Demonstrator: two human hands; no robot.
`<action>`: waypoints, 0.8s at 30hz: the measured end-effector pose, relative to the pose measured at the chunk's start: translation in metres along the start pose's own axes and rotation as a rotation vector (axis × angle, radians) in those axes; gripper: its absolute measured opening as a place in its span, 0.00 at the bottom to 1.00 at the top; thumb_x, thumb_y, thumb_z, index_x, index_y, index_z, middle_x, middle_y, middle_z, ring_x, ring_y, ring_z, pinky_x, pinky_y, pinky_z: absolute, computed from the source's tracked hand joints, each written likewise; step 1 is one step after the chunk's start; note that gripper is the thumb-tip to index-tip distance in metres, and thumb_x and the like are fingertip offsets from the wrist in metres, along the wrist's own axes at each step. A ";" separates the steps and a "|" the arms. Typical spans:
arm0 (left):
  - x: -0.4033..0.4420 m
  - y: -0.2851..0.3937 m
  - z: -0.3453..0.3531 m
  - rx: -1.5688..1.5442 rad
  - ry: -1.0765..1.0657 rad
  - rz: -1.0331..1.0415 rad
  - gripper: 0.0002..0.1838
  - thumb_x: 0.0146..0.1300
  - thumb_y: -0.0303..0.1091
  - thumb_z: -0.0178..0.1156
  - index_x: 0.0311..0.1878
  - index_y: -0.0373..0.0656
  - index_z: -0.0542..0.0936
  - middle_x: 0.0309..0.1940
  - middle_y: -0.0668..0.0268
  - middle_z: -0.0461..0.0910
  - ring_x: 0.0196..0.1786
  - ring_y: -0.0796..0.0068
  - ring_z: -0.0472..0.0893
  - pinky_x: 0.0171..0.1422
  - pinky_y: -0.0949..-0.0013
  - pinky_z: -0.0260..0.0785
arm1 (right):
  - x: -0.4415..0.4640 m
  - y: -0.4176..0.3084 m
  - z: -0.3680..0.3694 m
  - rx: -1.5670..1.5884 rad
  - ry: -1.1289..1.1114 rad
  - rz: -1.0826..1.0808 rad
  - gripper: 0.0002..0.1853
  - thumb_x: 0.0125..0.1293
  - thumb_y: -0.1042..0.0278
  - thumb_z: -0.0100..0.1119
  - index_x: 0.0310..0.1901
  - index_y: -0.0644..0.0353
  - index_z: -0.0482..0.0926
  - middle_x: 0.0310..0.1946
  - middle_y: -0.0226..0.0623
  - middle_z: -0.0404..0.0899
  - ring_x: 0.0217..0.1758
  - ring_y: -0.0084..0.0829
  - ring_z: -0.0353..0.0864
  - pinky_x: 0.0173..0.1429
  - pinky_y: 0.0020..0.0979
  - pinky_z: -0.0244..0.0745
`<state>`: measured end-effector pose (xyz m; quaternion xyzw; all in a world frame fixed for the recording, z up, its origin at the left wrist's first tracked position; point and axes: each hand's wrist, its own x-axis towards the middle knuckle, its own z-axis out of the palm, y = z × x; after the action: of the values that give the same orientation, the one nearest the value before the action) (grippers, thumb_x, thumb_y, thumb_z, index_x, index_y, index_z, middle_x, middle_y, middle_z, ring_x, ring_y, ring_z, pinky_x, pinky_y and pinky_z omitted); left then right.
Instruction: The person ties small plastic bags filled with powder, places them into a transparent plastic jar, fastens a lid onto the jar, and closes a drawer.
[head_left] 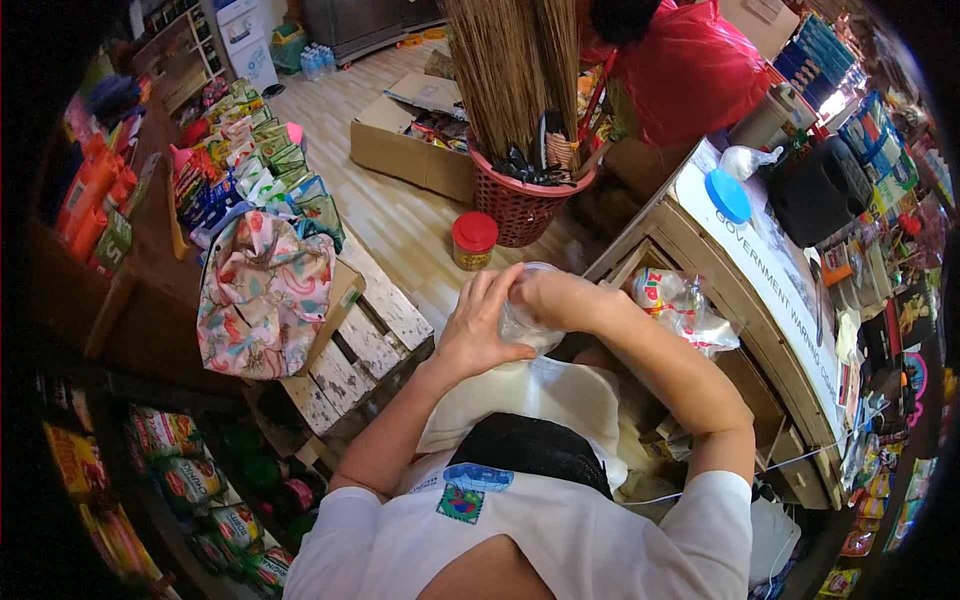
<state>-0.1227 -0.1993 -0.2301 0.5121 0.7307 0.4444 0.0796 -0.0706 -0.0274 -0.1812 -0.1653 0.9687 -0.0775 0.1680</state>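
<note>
My left hand (pixel 474 325) is wrapped around the left side of a clear plastic jar (pixel 520 325), thumb stretched across its lower front. At the jar's mouth is my right hand (pixel 553 298), its fingers reaching inside; what they hold, if anything, is hidden. The jar is upright or slightly tilted above my lap. Just beyond it, a jar with a red lid (pixel 474 233) stands on the floor. A round blue lid (pixel 728 196) lies on the counter to the right.
A red basket (pixel 522 205) of brooms stands ahead, beside an open cardboard box (pixel 415 160). On the left, a floral bag (pixel 268 295) rests on a slatted wooden bench (pixel 365 350). A plastic bag (pixel 680 305) sits in an open drawer at right.
</note>
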 end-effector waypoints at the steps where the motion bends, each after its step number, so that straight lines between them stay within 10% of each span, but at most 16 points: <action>1: 0.001 0.001 0.000 0.009 -0.001 0.014 0.57 0.32 0.38 0.79 0.70 0.47 0.59 0.57 0.56 0.65 0.62 0.51 0.66 0.67 0.55 0.61 | 0.000 0.000 0.002 -0.035 -0.034 -0.064 0.12 0.47 0.78 0.57 0.36 0.68 0.78 0.37 0.51 0.81 0.43 0.50 0.81 0.48 0.42 0.75; 7: 0.002 0.003 0.004 -0.066 -0.018 0.022 0.55 0.32 0.38 0.79 0.67 0.44 0.61 0.58 0.54 0.66 0.62 0.50 0.69 0.66 0.57 0.64 | -0.002 -0.009 0.000 -0.054 -0.064 0.174 0.11 0.49 0.76 0.58 0.36 0.68 0.78 0.34 0.51 0.81 0.38 0.47 0.82 0.41 0.43 0.77; 16: 0.004 -0.007 0.002 -0.075 0.001 0.022 0.54 0.33 0.39 0.79 0.66 0.42 0.60 0.59 0.53 0.66 0.63 0.51 0.68 0.66 0.57 0.63 | -0.020 -0.019 0.008 -0.007 0.503 0.311 0.07 0.52 0.75 0.59 0.33 0.65 0.77 0.34 0.49 0.79 0.37 0.50 0.81 0.38 0.45 0.77; 24: 0.004 -0.008 0.001 -0.069 -0.016 -0.007 0.55 0.32 0.38 0.80 0.67 0.42 0.60 0.60 0.53 0.65 0.64 0.52 0.68 0.67 0.57 0.63 | -0.030 -0.017 -0.004 0.071 0.373 0.126 0.09 0.47 0.78 0.59 0.34 0.61 0.80 0.32 0.44 0.80 0.36 0.48 0.80 0.43 0.44 0.75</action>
<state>-0.1290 -0.1962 -0.2354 0.5099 0.7162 0.4648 0.1046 -0.0401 -0.0330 -0.1652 -0.0809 0.9882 -0.1301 -0.0041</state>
